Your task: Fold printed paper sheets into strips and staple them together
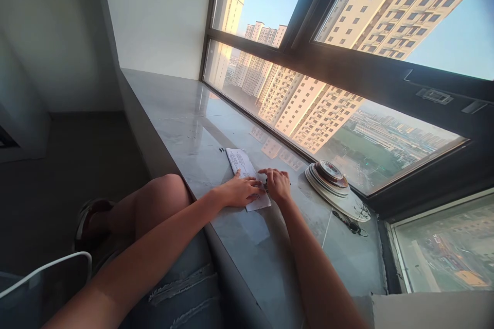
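A printed white sheet of paper lies on the grey marble windowsill. My left hand rests flat on the near part of the sheet, fingers stretched toward the right. My right hand sits just beside it at the paper's right edge, fingers curled down around a small dark object that I cannot make out. The two hands almost touch.
A stack of round plates lies to the right against the window. A small dark corded item lies in front of them. Two tiny dark bits sit left of the paper. My bare knee is below the sill edge.
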`<act>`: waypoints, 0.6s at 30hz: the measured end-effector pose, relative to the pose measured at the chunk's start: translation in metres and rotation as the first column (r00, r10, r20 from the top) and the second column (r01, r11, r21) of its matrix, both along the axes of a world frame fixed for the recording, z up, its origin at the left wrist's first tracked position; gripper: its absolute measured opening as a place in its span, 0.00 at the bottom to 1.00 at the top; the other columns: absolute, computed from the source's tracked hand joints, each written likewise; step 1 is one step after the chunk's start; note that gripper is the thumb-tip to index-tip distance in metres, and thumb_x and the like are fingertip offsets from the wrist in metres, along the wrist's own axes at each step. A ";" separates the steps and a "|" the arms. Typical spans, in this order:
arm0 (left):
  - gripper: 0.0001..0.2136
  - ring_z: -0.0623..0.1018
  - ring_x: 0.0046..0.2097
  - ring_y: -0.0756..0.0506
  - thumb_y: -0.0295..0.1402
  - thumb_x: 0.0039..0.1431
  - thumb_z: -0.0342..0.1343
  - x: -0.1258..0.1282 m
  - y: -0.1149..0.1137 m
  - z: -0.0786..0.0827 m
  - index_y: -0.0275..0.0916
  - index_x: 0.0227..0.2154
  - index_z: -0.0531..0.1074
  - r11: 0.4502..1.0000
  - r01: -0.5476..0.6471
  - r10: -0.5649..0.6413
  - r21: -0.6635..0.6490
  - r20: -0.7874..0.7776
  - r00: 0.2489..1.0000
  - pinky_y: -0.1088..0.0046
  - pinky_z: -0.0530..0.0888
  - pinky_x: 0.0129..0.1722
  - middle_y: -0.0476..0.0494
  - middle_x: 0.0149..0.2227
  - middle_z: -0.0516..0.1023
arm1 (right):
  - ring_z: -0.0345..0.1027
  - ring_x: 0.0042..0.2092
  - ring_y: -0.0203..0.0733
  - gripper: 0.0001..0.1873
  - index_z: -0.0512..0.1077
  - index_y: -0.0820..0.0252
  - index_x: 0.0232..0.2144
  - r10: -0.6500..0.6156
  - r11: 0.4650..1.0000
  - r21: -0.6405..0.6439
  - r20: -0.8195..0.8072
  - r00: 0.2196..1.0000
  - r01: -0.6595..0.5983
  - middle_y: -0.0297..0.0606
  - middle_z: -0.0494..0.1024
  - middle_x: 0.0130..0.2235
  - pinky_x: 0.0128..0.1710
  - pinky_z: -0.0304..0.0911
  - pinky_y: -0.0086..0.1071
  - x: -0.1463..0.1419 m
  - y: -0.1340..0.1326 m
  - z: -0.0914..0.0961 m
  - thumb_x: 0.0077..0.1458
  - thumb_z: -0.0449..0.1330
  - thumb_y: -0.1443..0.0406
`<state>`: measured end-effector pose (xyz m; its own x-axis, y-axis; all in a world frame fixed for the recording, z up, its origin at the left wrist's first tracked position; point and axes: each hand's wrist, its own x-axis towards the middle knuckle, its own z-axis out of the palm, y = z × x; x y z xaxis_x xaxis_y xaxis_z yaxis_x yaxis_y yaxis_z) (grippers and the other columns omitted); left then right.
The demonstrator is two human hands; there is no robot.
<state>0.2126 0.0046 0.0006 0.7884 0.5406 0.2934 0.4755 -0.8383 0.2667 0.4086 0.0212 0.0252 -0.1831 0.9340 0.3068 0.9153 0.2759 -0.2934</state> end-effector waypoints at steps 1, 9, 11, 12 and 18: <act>0.18 0.66 0.67 0.39 0.34 0.70 0.50 0.000 0.000 0.001 0.52 0.60 0.70 1.000 0.001 -0.001 -0.002 0.001 1.000 0.42 0.57 0.68 0.44 0.65 0.69 | 0.74 0.52 0.43 0.30 0.82 0.51 0.43 0.001 1.000 0.002 0.005 1.000 -0.001 0.39 0.85 0.45 0.57 0.51 0.42 0.000 0.000 0.000 0.73 0.38 0.65; 0.18 0.66 0.68 0.38 0.35 0.71 0.48 -0.001 -0.003 0.005 0.52 0.60 0.70 1.000 -0.011 0.010 -0.013 -0.021 1.000 0.40 0.57 0.67 0.44 0.66 0.69 | 0.74 0.50 0.44 0.26 0.80 0.52 0.40 0.018 0.999 0.035 0.127 0.992 -0.023 0.37 0.85 0.44 0.55 0.49 0.44 -0.002 -0.001 -0.006 0.72 0.41 0.66; 0.18 0.66 0.68 0.38 0.34 0.70 0.48 -0.001 -0.003 0.005 0.52 0.61 0.69 1.000 -0.011 0.011 -0.016 -0.024 1.000 0.39 0.57 0.67 0.44 0.67 0.68 | 0.74 0.49 0.44 0.26 0.80 0.53 0.39 0.012 0.999 0.035 0.165 0.986 -0.018 0.37 0.85 0.43 0.54 0.50 0.44 -0.003 -0.002 -0.005 0.72 0.41 0.67; 0.19 0.66 0.68 0.38 0.34 0.70 0.49 -0.001 -0.003 0.005 0.52 0.61 0.70 1.000 -0.010 0.010 -0.019 -0.023 1.000 0.39 0.56 0.67 0.44 0.67 0.68 | 0.73 0.49 0.44 0.26 0.80 0.53 0.39 0.008 0.999 0.034 0.187 0.982 -0.015 0.37 0.85 0.43 0.54 0.50 0.44 -0.005 -0.003 -0.005 0.72 0.41 0.67; 0.15 0.64 0.69 0.37 0.35 0.71 0.48 -0.002 -0.003 0.005 0.46 0.54 0.75 1.000 -0.015 0.014 -0.023 -0.060 0.998 0.37 0.55 0.67 0.41 0.66 0.69 | 0.69 0.54 0.49 0.26 0.79 0.48 0.48 -0.039 0.997 0.074 0.363 0.931 0.012 0.39 0.81 0.54 0.55 0.50 0.48 -0.013 -0.009 -0.007 0.73 0.40 0.63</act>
